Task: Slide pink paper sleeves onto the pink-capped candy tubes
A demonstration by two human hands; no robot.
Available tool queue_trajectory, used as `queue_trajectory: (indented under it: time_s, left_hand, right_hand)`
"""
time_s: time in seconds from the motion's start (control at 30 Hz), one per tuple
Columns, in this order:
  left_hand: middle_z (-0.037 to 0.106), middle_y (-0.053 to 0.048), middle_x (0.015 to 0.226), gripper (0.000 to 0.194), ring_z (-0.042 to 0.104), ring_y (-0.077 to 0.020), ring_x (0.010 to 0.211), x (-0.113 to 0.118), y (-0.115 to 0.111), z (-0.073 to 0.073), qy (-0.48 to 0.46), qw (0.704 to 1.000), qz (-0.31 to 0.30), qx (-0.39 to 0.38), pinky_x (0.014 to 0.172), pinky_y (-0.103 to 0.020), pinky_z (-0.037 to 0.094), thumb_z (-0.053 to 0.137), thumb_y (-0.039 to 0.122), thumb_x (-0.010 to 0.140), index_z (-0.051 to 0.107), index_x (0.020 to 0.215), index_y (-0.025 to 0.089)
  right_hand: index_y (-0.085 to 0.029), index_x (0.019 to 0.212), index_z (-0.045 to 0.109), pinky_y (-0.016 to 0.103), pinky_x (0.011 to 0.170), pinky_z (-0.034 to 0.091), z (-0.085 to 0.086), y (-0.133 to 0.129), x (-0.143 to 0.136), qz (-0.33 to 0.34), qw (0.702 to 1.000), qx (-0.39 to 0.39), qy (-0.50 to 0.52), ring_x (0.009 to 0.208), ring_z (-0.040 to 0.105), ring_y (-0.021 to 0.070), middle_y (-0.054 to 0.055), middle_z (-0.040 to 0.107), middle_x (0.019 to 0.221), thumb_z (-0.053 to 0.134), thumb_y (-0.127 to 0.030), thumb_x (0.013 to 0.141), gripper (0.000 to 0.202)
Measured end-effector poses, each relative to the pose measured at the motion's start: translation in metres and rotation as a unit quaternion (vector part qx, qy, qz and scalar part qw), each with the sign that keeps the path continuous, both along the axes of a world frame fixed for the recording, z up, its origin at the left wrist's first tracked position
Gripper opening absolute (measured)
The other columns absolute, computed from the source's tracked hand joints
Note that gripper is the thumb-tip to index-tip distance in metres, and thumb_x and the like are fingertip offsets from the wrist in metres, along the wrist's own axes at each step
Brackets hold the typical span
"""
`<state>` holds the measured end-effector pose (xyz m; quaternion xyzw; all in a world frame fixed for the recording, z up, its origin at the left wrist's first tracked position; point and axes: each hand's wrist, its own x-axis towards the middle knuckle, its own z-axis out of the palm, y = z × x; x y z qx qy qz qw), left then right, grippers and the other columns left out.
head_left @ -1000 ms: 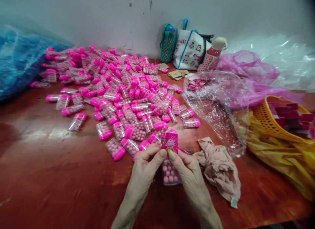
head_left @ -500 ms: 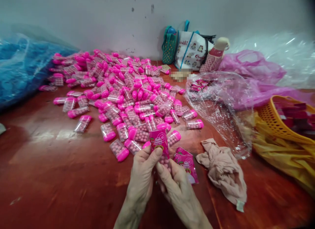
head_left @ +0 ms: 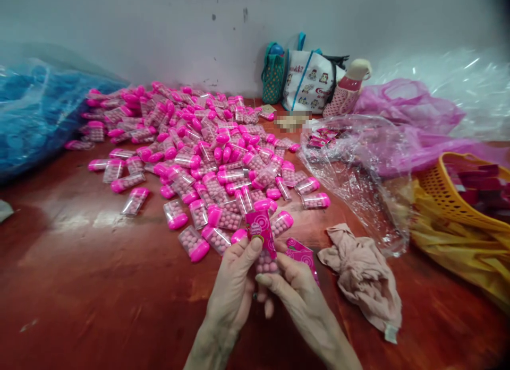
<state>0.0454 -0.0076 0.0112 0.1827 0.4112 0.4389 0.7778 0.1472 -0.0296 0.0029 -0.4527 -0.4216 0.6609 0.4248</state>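
My left hand (head_left: pixel 235 280) pinches a pink printed label (head_left: pixel 258 229) with its thumb, against a clear container of pink balls (head_left: pixel 266 263). From the right, my right hand (head_left: pixel 295 285) grips the same container, its thumb near the bottom end and a finger at the label's edge. The far side of the container is hidden by the label and fingers. More pink printed labels (head_left: pixel 300 256) lie on the table just behind my right hand. Beyond my hands spreads a large heap of pink-capped containers (head_left: pixel 191 147).
A crumpled beige cloth (head_left: pixel 364 277) lies to the right on the red-brown table (head_left: pixel 99 285). Behind it are clear plastic (head_left: pixel 358 173) and a yellow basket (head_left: pixel 450 192). A blue-filled bag (head_left: pixel 35 120) stands left; a white bag (head_left: pixel 306 83) and bottles stand by the wall.
My right thumb has moved down the container, and more of its pink balls show. The label has tilted and narrowed in view. My right hand now covers more of the loose labels.
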Motion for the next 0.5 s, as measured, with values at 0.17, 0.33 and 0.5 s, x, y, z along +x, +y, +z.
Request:
queue_trajectory:
  time_s: [0.17,0.33,0.5]
  left_hand:
    - [0.044,0.007,0.042,0.02,0.029,-0.0029,0.027,0.005,-0.001,-0.011,0.003,1.0,0.008,0.026,0.024,-0.015,0.034,0.058,0.03,0.079,0.054,0.068,0.014]
    - [0.045,0.007,0.043,0.021,0.03,-0.0032,0.027,0.004,0.0,-0.012,0.018,1.0,-0.006,0.019,0.024,-0.015,0.033,0.056,0.031,0.081,0.053,0.068,0.015]
    - [0.047,0.005,0.043,0.024,0.029,-0.0038,0.027,0.003,0.001,-0.006,0.04,0.999,-0.036,0.002,0.024,-0.016,0.031,0.054,0.035,0.081,0.057,0.071,0.013]
  right_hand:
    - [-0.016,0.06,0.053,0.016,0.039,0.036,-0.005,0.002,-0.005,-0.038,0.997,0.037,-0.051,0.038,0.048,0.0066,-0.005,0.05,0.049,0.048,-0.039,0.087,0.036]
    - [-0.017,0.062,0.053,0.017,0.042,0.038,-0.01,0.001,-0.004,-0.041,0.996,0.047,-0.063,0.041,0.048,0.0071,-0.005,0.051,0.049,0.047,-0.039,0.088,0.035]
    - [-0.018,0.061,0.053,0.016,0.037,0.036,-0.011,0.002,-0.009,-0.044,0.995,0.052,-0.078,0.038,0.048,0.007,-0.005,0.05,0.048,0.046,-0.041,0.088,0.037]
